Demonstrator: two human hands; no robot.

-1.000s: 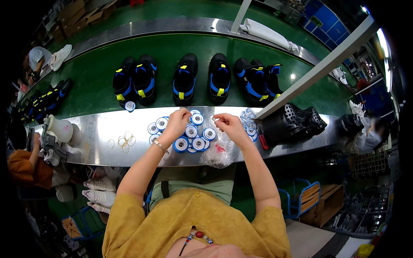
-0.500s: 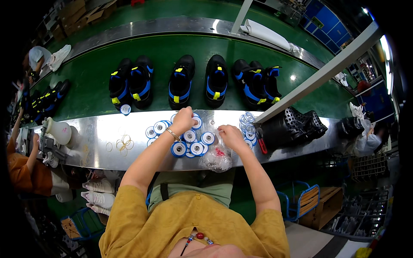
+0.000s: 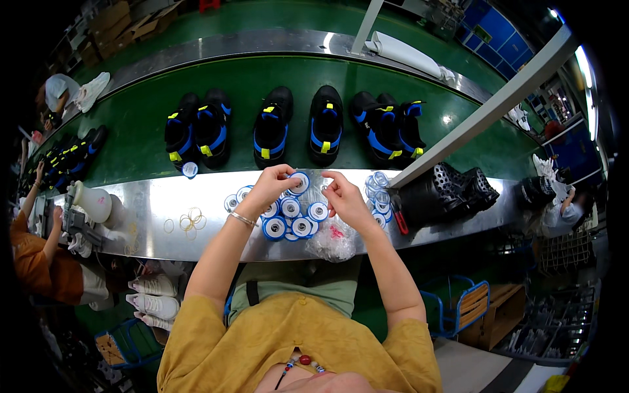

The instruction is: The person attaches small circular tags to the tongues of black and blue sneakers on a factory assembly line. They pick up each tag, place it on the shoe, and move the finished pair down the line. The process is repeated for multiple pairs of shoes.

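While the left hand (image 3: 270, 185) pinches a small round blue-rimmed white disc (image 3: 301, 183) at its fingertips, the right hand (image 3: 344, 196) meets it from the other side, thumb and forefinger closed toward the same spot above the steel ledge. Whether the right fingers actually grip the disc or only a bit of clear film beside it, I cannot tell. The held disc sits just above a loose cluster of matching blue-and-white discs (image 3: 291, 219) lying flat on the shiny metal workbench strip (image 3: 151, 216).

Risks, as judged from here:
- The pinch is light and at the rim. A slip would probably drop the disc into the cluster, where it is lost among identical pieces.
- The cluster lies near the bench's front edge. A wrist brushing down could push discs off onto the floor.
- A crumpled clear plastic bag (image 3: 334, 239) overhangs that same edge just under the right forearm; a drag of the arm may pull it, and any pieces in it, over.
- More clear-rimmed discs (image 3: 377, 190) stack just right of the right hand, touching range; an elbow swing could scatter them.
- Black shoes with blue and yellow straps (image 3: 272, 128) sit on the green conveyor belt (image 3: 144, 118) beyond, well apart from the hands, so little danger there.
- Thin loose rings (image 3: 187, 221) lie to the left, untouched.
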